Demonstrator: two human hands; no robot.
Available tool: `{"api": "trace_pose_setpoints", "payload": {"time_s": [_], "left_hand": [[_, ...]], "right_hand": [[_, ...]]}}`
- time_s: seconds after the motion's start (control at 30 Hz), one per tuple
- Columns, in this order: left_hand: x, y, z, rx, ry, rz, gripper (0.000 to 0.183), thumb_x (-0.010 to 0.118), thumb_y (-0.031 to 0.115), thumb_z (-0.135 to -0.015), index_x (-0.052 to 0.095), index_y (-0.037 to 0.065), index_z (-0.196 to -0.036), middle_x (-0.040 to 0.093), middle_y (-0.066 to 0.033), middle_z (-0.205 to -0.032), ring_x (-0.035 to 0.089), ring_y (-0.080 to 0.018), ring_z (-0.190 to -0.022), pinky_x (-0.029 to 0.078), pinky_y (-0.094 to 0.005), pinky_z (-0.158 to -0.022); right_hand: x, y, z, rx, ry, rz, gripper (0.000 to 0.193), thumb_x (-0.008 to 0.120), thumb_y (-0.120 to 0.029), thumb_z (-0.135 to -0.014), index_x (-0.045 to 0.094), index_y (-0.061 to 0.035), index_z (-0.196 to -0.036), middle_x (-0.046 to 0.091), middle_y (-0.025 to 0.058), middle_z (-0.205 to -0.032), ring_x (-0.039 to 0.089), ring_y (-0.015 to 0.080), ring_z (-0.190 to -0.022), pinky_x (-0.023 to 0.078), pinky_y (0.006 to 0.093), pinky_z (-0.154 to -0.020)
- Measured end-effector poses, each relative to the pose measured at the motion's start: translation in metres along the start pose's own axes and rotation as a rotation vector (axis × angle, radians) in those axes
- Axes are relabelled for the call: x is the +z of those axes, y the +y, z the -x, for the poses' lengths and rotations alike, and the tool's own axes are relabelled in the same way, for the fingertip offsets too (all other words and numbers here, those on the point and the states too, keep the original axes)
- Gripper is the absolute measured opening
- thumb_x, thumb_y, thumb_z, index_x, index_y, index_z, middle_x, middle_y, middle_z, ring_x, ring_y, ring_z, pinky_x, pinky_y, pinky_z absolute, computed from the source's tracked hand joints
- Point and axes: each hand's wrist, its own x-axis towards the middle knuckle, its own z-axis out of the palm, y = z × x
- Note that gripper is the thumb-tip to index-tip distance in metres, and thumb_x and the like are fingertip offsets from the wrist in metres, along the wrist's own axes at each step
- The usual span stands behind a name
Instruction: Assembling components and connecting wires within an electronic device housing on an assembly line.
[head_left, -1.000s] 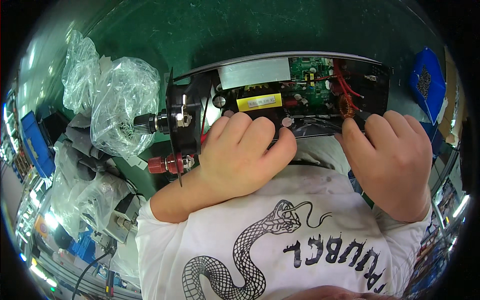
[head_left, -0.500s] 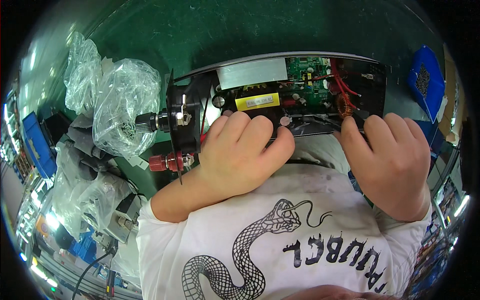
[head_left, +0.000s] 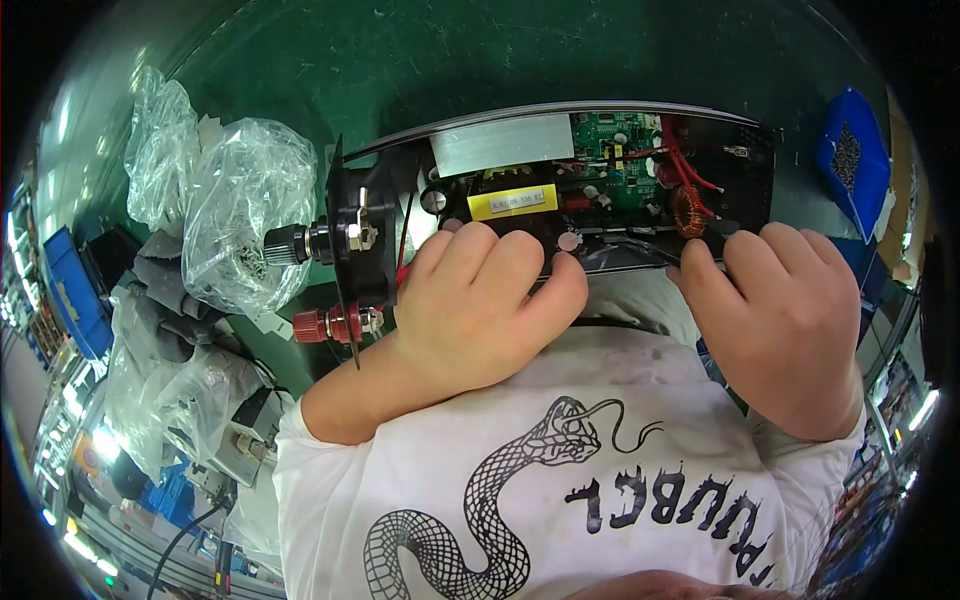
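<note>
An open black metal case (head_left: 745, 185) lies lengthwise on the bench with its circuit boards showing. My left hand (head_left: 490, 310) is closed over its near edge, fingers curled in by the yellow transformer (head_left: 512, 202). My right hand (head_left: 775, 320) is closed on slim, pointed tweezers (head_left: 648, 246), whose tips reach in along the near side; its fingertips partly hide them. Just beyond that hand sits a copper-wound coil (head_left: 689, 212), with red wires (head_left: 683, 165) above it. At the case's left end, a black end panel (head_left: 355, 255) stands slightly tilted, bearing a black terminal (head_left: 287, 245) and a red terminal (head_left: 312, 325).
Clear plastic bags (head_left: 255, 205) holding small parts lie at the left, beside grey cloth-like pieces (head_left: 165, 285). A blue bin (head_left: 75, 290) is at the far left. On the right stands a blue tray (head_left: 853, 165) of small screws. The green bench top (head_left: 480, 60) extends behind the case.
The black end panel with its terminals has shifted slightly left. The tweezers' tips have moved a little within the case; both hands stay nearly in place.
</note>
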Motion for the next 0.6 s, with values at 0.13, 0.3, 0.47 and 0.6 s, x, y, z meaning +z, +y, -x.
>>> {"api": "trace_pose_setpoints", "payload": {"time_s": [0.13, 0.3, 0.47, 0.6], "left_hand": [[0.002, 0.0, 0.001, 0.004, 0.017, 0.003, 0.016, 0.071, 0.014, -0.069, 0.065, 0.017, -0.083, 0.04, 0.0014, -0.073, 0.044, -0.0167, -0.065, 0.036, -0.0308, -0.055], [0.001, 0.0, 0.002, 0.005, 0.007, 0.005, 0.016, 0.071, 0.014, -0.069, 0.065, 0.017, -0.083, 0.041, 0.0015, -0.073, 0.043, -0.0168, -0.065, 0.036, -0.0311, -0.056], [0.0, 0.001, 0.002, -0.003, 0.005, 0.003, 0.016, 0.071, 0.014, -0.069, 0.065, 0.017, -0.084, 0.041, 0.0015, -0.073, 0.044, -0.017, -0.065, 0.037, -0.0313, -0.056], [0.002, 0.001, 0.003, -0.002, 0.009, -0.01, 0.016, 0.071, 0.015, -0.069, 0.064, 0.017, -0.084, 0.042, 0.0015, -0.074, 0.045, -0.0172, -0.065, 0.039, -0.0317, -0.056]], "right_hand": [[0.0, 0.0, 0.0, -0.026, -0.017, 0.004, 0.019, 0.077, -0.014, -0.071, 0.067, -0.0061, -0.086, 0.043, 0.001, -0.067, 0.049, 0.0178, -0.061, 0.038, 0.0327, -0.054], [0.002, 0.0, 0.003, -0.046, 0.001, 0.003, 0.021, 0.077, -0.013, -0.072, 0.068, -0.004, -0.088, 0.043, 0.001, -0.067, 0.049, 0.0173, -0.061, 0.038, 0.0324, -0.054], [0.003, -0.002, 0.006, -0.071, 0.026, 0.02, 0.025, 0.078, -0.011, -0.072, 0.069, -0.002, -0.093, 0.044, 0.001, -0.068, 0.048, 0.0171, -0.06, 0.036, 0.0322, -0.052], [0.008, -0.005, 0.01, -0.034, 0.112, 0.032, 0.018, 0.073, -0.012, -0.069, 0.069, -0.0047, -0.085, 0.044, 0.0001, -0.066, 0.048, 0.0151, -0.059, 0.035, 0.0288, -0.05]]}}
